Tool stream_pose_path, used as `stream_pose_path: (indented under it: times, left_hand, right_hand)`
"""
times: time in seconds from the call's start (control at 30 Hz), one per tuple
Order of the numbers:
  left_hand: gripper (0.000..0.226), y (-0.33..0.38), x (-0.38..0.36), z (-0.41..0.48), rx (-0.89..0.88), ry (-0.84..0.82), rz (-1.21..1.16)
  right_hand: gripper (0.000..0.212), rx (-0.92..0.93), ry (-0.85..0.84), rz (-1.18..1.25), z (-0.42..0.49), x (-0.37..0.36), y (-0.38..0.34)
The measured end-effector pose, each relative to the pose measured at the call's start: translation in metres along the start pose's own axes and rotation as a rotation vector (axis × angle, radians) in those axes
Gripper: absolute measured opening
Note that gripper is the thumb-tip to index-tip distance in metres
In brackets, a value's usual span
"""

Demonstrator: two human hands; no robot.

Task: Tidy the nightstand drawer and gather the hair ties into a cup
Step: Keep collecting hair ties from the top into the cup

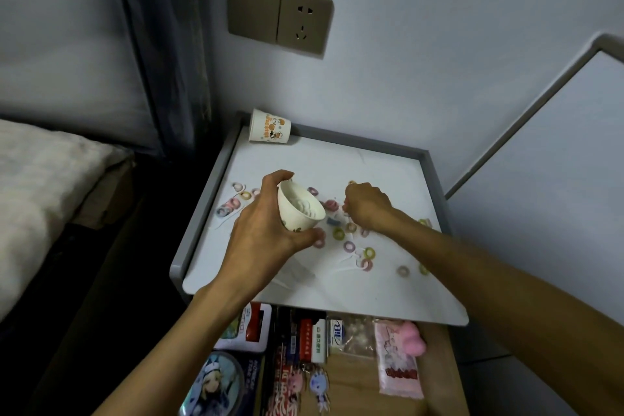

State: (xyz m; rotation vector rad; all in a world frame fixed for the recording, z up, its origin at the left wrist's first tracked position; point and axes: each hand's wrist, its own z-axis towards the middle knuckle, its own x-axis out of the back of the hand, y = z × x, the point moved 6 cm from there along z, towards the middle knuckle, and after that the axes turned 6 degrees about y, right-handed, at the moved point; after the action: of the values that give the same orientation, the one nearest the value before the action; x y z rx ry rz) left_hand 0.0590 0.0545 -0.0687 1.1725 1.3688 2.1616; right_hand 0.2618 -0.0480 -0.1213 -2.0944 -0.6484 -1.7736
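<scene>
My left hand (pixel 261 230) grips a white paper cup (pixel 299 208) and holds it tilted above the middle of the white nightstand top (pixel 364 294); a few hair ties lie inside the cup. My right hand (pixel 366 204) hovers just right of the cup, fingers curled down over the top; whether it pinches a hair tie I cannot tell. Several small pastel hair ties (pixel 349 246) are scattered on the top, some at the left (pixel 231 204), some at the right (pixel 403 270). Below the front edge, the open drawer (pixel 347 378) holds packets and trinkets.
A second printed paper cup (pixel 270 127) lies on its side at the back left corner of the top. A wall socket (pixel 304 22) sits above. The bed (pixel 50 186) is to the left. A pink soft item (pixel 413 339) lies in the drawer's right part.
</scene>
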Motion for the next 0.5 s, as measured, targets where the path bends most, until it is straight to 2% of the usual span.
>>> stream_pose_path:
  times: [0.27, 0.5]
  left_hand:
    - [0.087, -0.002, 0.005, 0.002, 0.013, -0.007, -0.013]
    - [0.088, 0.001, 0.002, 0.001, 0.001, -0.014, 0.01]
  right_hand:
    - [0.017, -0.067, 0.048, 0.231, 0.013, 0.013, 0.028]
    - [0.02, -0.115, 0.05, 0.315, 0.005, 0.015, 0.036]
